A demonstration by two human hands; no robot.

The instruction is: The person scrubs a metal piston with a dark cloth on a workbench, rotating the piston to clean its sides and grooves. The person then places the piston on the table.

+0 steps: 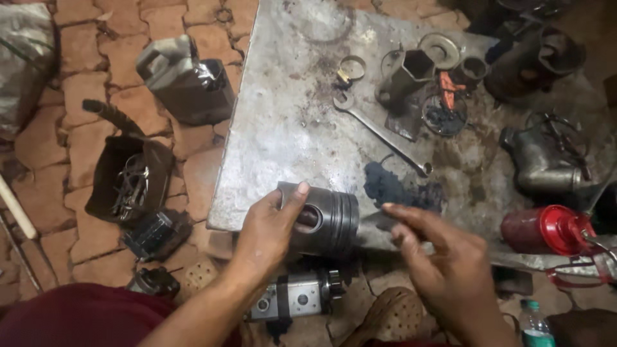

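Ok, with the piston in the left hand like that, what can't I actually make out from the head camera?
- Piston: its near side and open skirt end are covered by the left hand.
- Right hand: motion-blurred, so whether its fingertips hold anything is unclear.
- Red oil can: its spout runs off the right edge.
- Dark tray on the floor: its contents are too dim and tangled to identify.
- Plastic bottle: cut off by the bottom edge.

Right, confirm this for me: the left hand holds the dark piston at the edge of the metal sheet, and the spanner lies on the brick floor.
One thing is wrong: the spanner lies on the metal sheet, not on the brick floor, as the head view shows. The left hand does hold the dark piston at the sheet's edge.
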